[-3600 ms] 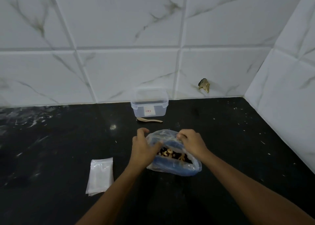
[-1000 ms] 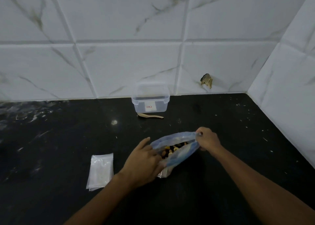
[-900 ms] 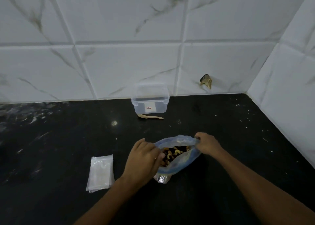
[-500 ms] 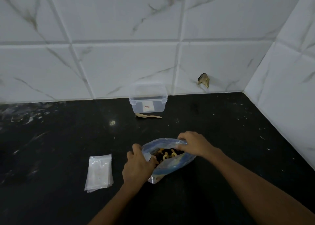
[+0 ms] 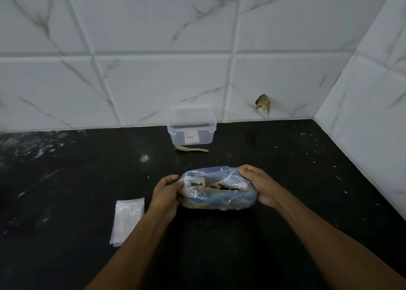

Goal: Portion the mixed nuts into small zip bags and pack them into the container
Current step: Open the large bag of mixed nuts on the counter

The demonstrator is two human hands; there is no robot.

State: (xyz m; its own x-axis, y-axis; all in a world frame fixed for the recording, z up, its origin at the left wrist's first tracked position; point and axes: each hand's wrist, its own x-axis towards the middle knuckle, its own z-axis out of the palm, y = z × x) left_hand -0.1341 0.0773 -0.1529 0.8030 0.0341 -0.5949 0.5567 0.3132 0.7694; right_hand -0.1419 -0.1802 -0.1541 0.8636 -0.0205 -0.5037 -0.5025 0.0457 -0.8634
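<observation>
A clear plastic bag of mixed nuts (image 5: 217,190) with blue print lies on the black counter (image 5: 66,179), its mouth folded open so the nuts show. My left hand (image 5: 165,194) grips the bag's left end. My right hand (image 5: 258,185) holds its right end, fingers curled over the top edge. A stack of small clear zip bags (image 5: 127,219) lies flat to the left of my left forearm. The clear lidded container (image 5: 191,125) stands at the back against the wall, with a small wooden spoon (image 5: 191,149) lying just in front of it.
White marble tiles form the back wall and a side wall (image 5: 373,113) on the right, making a corner. A chipped spot (image 5: 263,103) marks the back wall. The counter shows pale scuffs at the far left.
Both hands have worked the bag's mouth wider and shifted outward to its two ends. The bag now lies broader and flatter across the counter.
</observation>
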